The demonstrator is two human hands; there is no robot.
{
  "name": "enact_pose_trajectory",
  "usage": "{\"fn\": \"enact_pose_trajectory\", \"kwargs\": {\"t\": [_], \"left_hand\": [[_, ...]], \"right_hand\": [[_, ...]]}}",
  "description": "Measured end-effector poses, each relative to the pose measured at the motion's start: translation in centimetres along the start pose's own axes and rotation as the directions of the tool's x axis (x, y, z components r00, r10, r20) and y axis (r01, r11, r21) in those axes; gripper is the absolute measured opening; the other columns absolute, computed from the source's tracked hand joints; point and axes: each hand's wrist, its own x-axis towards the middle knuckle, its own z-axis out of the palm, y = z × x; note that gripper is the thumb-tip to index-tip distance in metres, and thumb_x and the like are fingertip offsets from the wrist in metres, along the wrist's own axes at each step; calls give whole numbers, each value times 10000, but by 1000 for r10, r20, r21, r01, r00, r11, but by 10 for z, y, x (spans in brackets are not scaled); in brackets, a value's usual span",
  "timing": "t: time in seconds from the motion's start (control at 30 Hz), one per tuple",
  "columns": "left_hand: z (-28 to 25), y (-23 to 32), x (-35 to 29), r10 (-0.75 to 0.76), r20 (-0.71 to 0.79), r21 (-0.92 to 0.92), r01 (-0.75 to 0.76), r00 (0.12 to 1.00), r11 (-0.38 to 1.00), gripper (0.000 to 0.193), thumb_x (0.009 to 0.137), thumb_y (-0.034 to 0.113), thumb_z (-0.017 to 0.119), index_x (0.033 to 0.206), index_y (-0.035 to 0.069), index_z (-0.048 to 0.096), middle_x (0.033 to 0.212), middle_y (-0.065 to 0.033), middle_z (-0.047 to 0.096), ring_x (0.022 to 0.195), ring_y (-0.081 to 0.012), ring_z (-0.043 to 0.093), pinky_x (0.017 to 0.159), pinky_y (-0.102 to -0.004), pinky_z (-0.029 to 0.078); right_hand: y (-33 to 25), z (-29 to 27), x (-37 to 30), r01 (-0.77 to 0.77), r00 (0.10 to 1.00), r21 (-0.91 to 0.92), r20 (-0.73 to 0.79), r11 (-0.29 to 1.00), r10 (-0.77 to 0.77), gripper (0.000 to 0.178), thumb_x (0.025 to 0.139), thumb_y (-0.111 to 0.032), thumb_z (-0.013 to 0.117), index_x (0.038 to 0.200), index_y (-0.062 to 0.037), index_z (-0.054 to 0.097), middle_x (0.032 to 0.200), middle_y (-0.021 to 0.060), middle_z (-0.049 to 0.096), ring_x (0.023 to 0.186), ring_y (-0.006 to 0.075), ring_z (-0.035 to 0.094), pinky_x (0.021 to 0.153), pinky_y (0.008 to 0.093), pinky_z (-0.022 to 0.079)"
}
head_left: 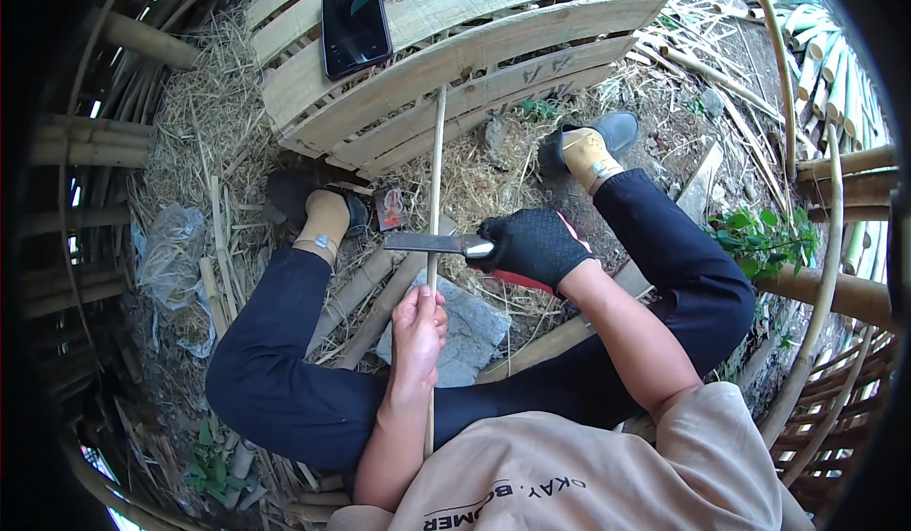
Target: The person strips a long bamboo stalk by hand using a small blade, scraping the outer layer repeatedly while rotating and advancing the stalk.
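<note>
While the person sits with knees spread wide, the left hand (418, 332), bare and just below the centre of the frame, has its fingers closed around a slim bamboo stick (437, 166), thumb laid along it. And there's the stick, running nearly upright through the middle of the frame, its top end in front of the slatted wooden crate (512, 28); whether they touch, I can't tell from here. Right at the centre, the right hand (533, 251), in a black-and-red glove, grips a knife (418, 242) by the handle, fingers wrapped tight, the blade lying straight across the stick just above the bare hand!

Below the gloved hand sits a grey stone (463, 327). Up top, left of centre, a black smartphone (356, 26) lies on the crate. Over at the left, a crumpled clear plastic bag (171, 260) rests by the straw (223, 142); at the upper right, bamboo poles (835, 71) are piled, with a leafy green plant (764, 242) below them.
</note>
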Motion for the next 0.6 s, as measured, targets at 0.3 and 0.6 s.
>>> {"fn": "enact_pose_trajectory", "kwargs": {"t": [0.3,0.6], "left_hand": [[4,-24,6,249,-61,266,-224,967,937,278,1095,210,433,875,67,526,637,74,379,539,-15,300,473,-236,226],[-8,-11,0,134,-71,149,-122,988,981,297,1102,218,439,874,49,524,645,64,383,560,-11,305,490,-227,221]], "right_hand": [[22,29,13,-43,996,12,-80,999,43,210,778,-322,703,858,-129,718,761,165,699,751,388,694,700,485,555],[8,36,32,-93,991,-7,-96,996,92,162,814,-292,653,868,-176,752,763,131,721,736,334,725,688,459,565]]}}
